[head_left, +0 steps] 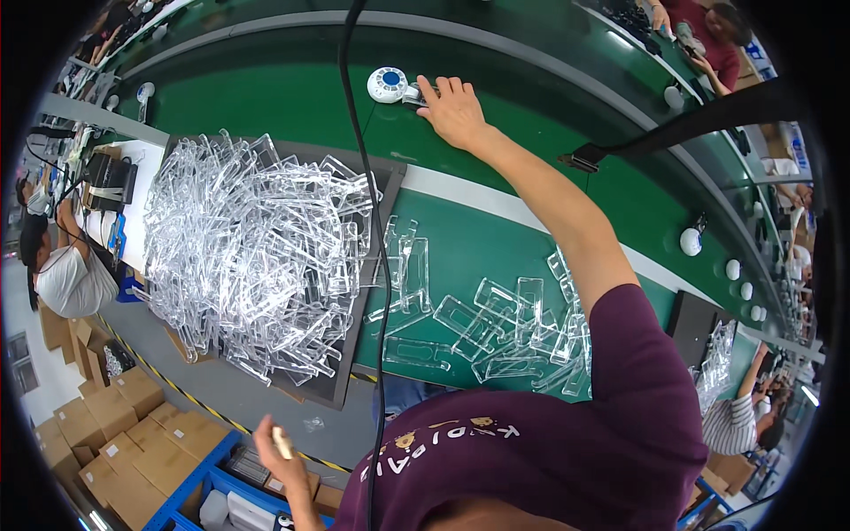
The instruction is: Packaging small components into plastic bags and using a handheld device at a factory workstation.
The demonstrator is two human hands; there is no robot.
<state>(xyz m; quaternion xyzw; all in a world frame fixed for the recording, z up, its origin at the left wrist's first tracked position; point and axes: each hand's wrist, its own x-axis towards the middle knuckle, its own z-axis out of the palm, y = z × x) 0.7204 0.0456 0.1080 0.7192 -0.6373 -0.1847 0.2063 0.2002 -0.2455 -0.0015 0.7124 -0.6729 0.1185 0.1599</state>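
Observation:
At the far side of the green conveyor belt, my right hand [453, 113] reaches with the arm nearly straight. Its thumb and fingers close round the short grey handle end of a white device [388, 85], which has a round head and a blue disc in the middle. My left hand [282, 456] is low at the left, over the floor side of the bench. Its fingers are curled, with a small pale cream piece [282, 442] at them that I cannot make out. Several clear plastic pieces [518, 327] lie scattered on the green bench top before me.
A big heap of clear plastic frames [257, 257] fills a dark tray at left. A black cable [365, 168] hangs through the view. More white devices [691, 241] sit along the belt. Cartons [142, 442] and a blue bin [208, 482] stand lower left. Other people work around.

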